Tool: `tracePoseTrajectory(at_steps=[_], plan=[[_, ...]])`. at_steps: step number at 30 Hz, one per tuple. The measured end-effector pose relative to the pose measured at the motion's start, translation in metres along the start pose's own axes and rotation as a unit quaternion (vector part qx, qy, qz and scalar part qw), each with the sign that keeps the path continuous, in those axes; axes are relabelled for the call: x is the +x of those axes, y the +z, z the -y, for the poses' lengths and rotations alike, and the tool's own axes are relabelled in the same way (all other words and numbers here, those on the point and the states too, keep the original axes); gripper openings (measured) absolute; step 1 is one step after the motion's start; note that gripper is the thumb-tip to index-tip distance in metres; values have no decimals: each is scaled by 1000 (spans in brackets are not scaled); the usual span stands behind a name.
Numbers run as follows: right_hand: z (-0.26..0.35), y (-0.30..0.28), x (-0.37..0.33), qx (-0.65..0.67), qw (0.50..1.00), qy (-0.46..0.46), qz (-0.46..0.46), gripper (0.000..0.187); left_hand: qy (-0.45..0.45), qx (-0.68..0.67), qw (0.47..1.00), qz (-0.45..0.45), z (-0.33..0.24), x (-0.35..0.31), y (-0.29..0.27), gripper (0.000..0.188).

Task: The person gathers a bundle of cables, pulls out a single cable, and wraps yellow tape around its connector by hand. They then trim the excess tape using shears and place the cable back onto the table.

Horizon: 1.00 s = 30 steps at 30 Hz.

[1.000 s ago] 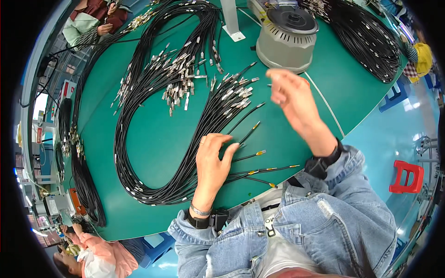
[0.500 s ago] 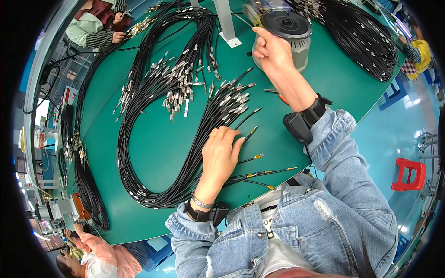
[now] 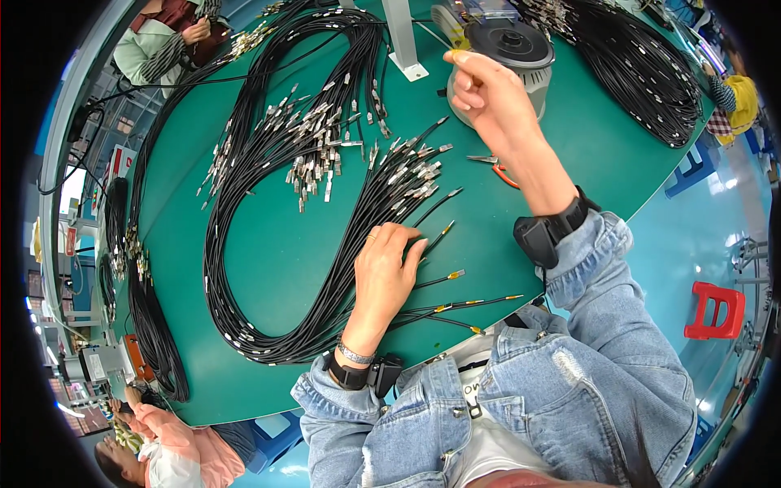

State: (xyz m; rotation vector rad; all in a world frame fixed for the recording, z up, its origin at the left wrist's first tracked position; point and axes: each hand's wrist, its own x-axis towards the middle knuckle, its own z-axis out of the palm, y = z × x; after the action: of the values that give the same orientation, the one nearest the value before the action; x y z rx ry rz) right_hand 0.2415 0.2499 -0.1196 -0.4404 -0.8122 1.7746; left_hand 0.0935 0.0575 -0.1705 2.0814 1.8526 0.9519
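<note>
My left hand (image 3: 384, 264) is closed over the lower edge of a bundle of black cables (image 3: 342, 252), and a single black cable (image 3: 440, 237) with a yellow band pokes out by its thumb. Metal plugs (image 3: 411, 175) cap the bundle's fanned ends. My right hand (image 3: 492, 93) is raised at the front of a grey round dispenser (image 3: 529, 77) with a black disc on top. Thumb and index finger pinch a small yellow strip (image 3: 456, 54), apparently tape. Several yellow-banded cable ends (image 3: 455, 275) lie right of my left wrist.
Orange-handled pliers (image 3: 503, 173) lie beside my right forearm on the green table (image 3: 268, 268). A metal post (image 3: 403, 41) rises at the back. More cable coils (image 3: 634, 73) lie back right and at the left edge. Co-workers sit around; a red stool (image 3: 716, 311) stands on the floor.
My right hand has drawn slightly right and toward me, and the yellow strip now shows at its fingertips. More of the pliers is uncovered. My left hand stays put.
</note>
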Motion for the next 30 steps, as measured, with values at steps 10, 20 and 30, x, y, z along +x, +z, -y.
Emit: tracePoseTrajectory(at_steps=[10, 20, 30], plan=[[51, -53, 12, -649, 674, -342, -91, 31, -3, 109, 994, 21, -1, -6, 4, 22], [49, -31, -26, -612, 701, -365, -33, 30, -12, 147, 989, 16, 0, -10, 12, 16], [-6, -28, -121, -225, 965, 100, 93, 16, -17, 89, 996, 5, -6, 4, 36, 19]])
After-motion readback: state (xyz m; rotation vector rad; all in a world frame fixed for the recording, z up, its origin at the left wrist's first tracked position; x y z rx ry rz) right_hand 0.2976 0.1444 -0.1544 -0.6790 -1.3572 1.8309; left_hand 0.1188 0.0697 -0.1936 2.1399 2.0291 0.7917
